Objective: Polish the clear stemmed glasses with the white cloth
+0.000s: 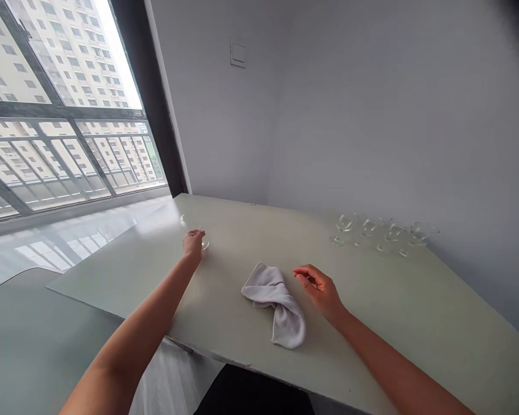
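Observation:
My left hand [193,243] is stretched toward the far left of the table, its fingers closed around the stem of a clear wine glass [205,245]. Part of the glass's foot shows to the right of the fingers; its bowl is faint against the bright tabletop. My right hand [322,288] hovers over the table with loosely curled fingers, a gap between thumb and fingers and nothing in it. Just left of it lies a crumpled whitish cloth [281,300], apart from both hands.
Several clear stemmed glasses [343,226] stand grouped at the table's far right, near the wall. The pale table [225,311] has its near edge close to my body. A grey-green surface [38,340] lies at the lower left, and a large window [69,115] is beyond.

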### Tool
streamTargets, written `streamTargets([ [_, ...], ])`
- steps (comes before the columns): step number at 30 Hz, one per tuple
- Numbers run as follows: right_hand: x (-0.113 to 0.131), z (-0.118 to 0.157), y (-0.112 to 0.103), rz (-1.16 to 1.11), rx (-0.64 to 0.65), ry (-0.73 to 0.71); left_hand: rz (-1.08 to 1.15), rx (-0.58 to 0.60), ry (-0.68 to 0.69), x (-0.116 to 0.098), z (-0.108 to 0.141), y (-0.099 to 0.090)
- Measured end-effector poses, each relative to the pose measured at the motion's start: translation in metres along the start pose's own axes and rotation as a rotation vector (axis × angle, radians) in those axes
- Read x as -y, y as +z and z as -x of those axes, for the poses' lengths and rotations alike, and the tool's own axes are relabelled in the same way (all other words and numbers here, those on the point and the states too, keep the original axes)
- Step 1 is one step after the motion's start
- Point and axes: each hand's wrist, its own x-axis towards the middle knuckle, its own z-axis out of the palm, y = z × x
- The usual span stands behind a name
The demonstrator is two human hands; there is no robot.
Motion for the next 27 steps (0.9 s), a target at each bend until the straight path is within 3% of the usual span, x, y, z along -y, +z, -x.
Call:
streamTargets([
  [3,0.022,0.012,0.009,0.217,0.108,-0.275,-0.106,0.274,0.076,-0.001,0.037,0.035],
  [5,0.028,0.019,0.02,0.353,0.174,-0.359,-0.172,0.429,0.143,-0.003,0.064,0.059],
  [8,0.023,0.025,0.036,0.474,0.196,-0.322,-0.253,0.563,0.241,-0.01,0.097,0.089],
  [11,0.012,0.021,0.038,0.352,0.211,-0.156,-0.355,0.616,0.332,-0.014,0.117,0.105],
  [14,0.004,0.009,0.023,-0.057,0.133,0.208,-0.523,0.615,0.408,-0.011,0.124,0.105],
  [16,0.0,-0.001,0.009,-0.362,-0.021,0.447,-0.597,0.597,0.438,-0.007,0.125,0.101],
  [18,-0.003,-0.01,-0.004,-0.576,-0.175,0.571,-0.641,0.587,0.462,-0.004,0.126,0.096],
  [20,-0.007,-0.016,-0.013,-0.674,-0.298,0.595,-0.674,0.591,0.514,-0.003,0.126,0.092],
  [23,-0.011,-0.018,-0.022,-0.671,-0.454,0.521,-0.678,0.602,0.673,-0.003,0.128,0.09],
  [27,-0.009,-0.016,-0.026,-0.421,-0.536,0.308,-0.696,0.645,0.832,-0.002,0.134,0.09],
])
